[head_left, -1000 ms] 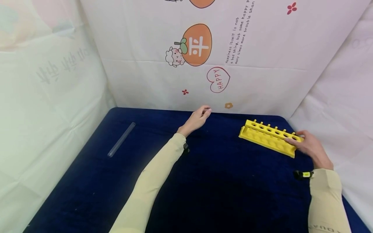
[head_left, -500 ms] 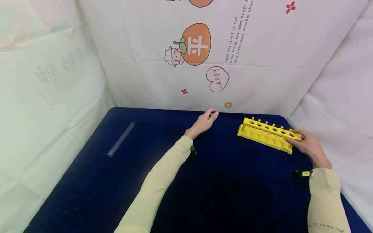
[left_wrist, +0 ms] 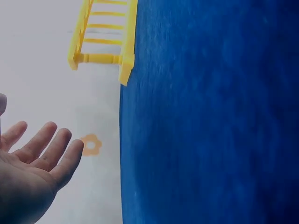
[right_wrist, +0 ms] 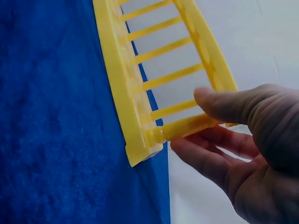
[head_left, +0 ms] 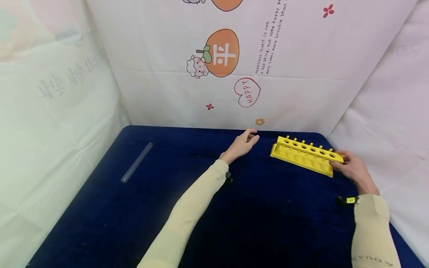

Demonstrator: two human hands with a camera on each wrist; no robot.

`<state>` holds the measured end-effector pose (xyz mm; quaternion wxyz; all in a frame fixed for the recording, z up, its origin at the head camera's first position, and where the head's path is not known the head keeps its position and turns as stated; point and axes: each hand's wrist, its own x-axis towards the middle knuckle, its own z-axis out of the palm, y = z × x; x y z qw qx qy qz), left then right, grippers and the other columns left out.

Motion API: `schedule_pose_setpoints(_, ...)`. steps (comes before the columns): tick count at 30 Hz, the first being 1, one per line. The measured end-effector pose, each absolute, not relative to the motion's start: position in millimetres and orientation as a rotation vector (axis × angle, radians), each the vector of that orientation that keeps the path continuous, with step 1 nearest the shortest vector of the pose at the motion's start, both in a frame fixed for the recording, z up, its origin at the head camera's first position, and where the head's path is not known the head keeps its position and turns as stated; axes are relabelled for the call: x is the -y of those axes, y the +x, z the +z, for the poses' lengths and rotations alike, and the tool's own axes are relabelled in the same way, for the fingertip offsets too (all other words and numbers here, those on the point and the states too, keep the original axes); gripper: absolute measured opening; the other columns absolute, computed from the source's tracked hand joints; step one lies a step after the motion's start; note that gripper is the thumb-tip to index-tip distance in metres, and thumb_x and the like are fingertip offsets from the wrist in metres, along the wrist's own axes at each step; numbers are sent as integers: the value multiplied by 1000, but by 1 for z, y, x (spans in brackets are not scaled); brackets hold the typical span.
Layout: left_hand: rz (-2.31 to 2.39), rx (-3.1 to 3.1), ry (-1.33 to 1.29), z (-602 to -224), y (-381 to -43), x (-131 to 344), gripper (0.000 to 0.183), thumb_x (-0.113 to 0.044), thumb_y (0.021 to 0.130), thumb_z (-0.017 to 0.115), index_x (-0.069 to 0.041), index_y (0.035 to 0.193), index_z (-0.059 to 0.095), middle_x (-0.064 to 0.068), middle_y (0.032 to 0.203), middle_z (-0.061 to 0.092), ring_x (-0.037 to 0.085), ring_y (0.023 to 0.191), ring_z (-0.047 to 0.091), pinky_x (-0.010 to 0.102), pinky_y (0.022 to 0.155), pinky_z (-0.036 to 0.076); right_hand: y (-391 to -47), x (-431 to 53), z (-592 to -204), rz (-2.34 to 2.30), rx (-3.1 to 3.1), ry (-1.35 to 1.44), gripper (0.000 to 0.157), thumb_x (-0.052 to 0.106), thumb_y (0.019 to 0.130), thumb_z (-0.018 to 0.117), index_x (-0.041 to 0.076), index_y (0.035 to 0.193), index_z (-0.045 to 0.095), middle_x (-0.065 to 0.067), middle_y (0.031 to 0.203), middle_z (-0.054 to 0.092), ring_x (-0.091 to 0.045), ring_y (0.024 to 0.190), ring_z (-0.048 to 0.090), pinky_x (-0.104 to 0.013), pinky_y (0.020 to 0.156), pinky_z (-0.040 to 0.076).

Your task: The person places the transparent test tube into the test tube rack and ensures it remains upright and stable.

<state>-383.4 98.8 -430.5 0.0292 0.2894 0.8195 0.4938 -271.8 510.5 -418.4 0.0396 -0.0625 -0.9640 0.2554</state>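
A yellow test tube rack [head_left: 301, 159] stands on the blue table at the right, with a row of round holes and upright pegs along it. My right hand [head_left: 356, 170] grips its right end; in the right wrist view, thumb and fingers [right_wrist: 201, 156] close around the end post. To the left of the rack, my left hand [head_left: 240, 147] hovers apart from it near the back edge. Its fingers are loosely spread and hold nothing, as the left wrist view shows the bare palm [left_wrist: 23, 186]. A clear test tube [head_left: 136, 163] lies on the table's left side.
Dark blue cloth covers the table [head_left: 261, 219]. A white printed sheet [head_left: 161, 96] rises behind the back edge, and more white sheets hang at the left [head_left: 67, 149] and right [head_left: 385, 123].
My left hand has moved right toward the rack, its fingers opening out. The rack has shifted slightly left in view with my right hand still on its end. The test tube has stayed put.
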Motion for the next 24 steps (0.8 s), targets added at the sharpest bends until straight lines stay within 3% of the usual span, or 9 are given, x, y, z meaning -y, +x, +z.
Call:
schedule_pose_setpoints(6, 1541, -2509, 892, -438, -382, -111, 48, -48, 101, 50, -30, 144, 41, -2, 132, 59, 10, 113, 61, 29, 90, 54, -273, -512, -421, 827, 2897, -200, 65, 26, 97, 60, -12, 144, 34, -42, 125, 47, -53, 108, 53, -53, 76, 54)
schedule_pose_setpoints(14, 1531, -2500, 886, -442, -379, -126, 44, -46, 101, 51, -34, 142, 43, -3, 131, 60, 10, 112, 61, 29, 89, 55, -272, -513, -422, 800, 2849, -170, 60, 23, 95, 62, -13, 137, 39, -39, 116, 55, -49, 101, 58, -32, 64, 53)
schedule_pose_setpoints(20, 1511, -2479, 858, -446, -374, -133, 41, -45, 101, 51, -33, 140, 45, -4, 130, 60, 10, 112, 61, 29, 88, 55, -273, -516, -426, 797, 2841, -180, 59, 22, 95, 63, -14, 136, 40, -39, 116, 57, -48, 98, 61, -27, 61, 52)
schedule_pose_setpoints(22, 1496, -2475, 849, -449, -373, -135, 41, -45, 101, 51, -32, 140, 46, -3, 130, 61, 10, 113, 61, 30, 89, 55, -274, -517, -427, 799, 2837, -181, 58, 21, 95, 63, -14, 136, 41, -38, 116, 58, -42, 93, 63, -25, 60, 52)
schedule_pose_setpoints(24, 1482, -2475, 838, -452, -372, -137, 41, -45, 101, 51, -32, 140, 46, -4, 130, 61, 10, 113, 61, 30, 89, 55, -274, -517, -429, 812, 2835, -180, 57, 20, 94, 64, -13, 135, 42, -38, 115, 59, -29, 83, 66, -22, 59, 51)
